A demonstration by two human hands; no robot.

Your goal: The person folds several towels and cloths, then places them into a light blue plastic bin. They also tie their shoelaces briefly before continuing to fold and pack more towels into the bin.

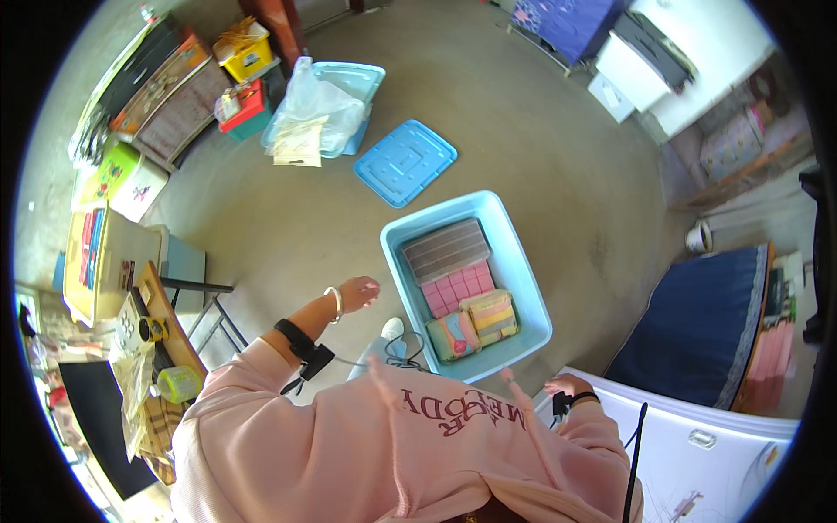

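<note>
My left hand (359,294) hangs left of a light-blue plastic storage bin (535,297), apart from its rim, with nothing in it and the fingers loosely bent. My right hand (566,384) is low on the right, by the edge of a white chest-like appliance (660,418); its fingers are partly hidden. Inside the bin on the floor lie a grey-brown striped folded cloth bundle (446,250), a pink checked one (458,289) and two packed multicoloured bundles, one greenish (452,337), one yellow and grey (490,317).
A blue plastic lid (405,163) lies on the floor beyond the bin. Behind it stands another blue bin under clear plastic (320,95). A small table (171,320) with a bottle (178,384) is at left. A cable (405,353) hangs near my shoe (392,328).
</note>
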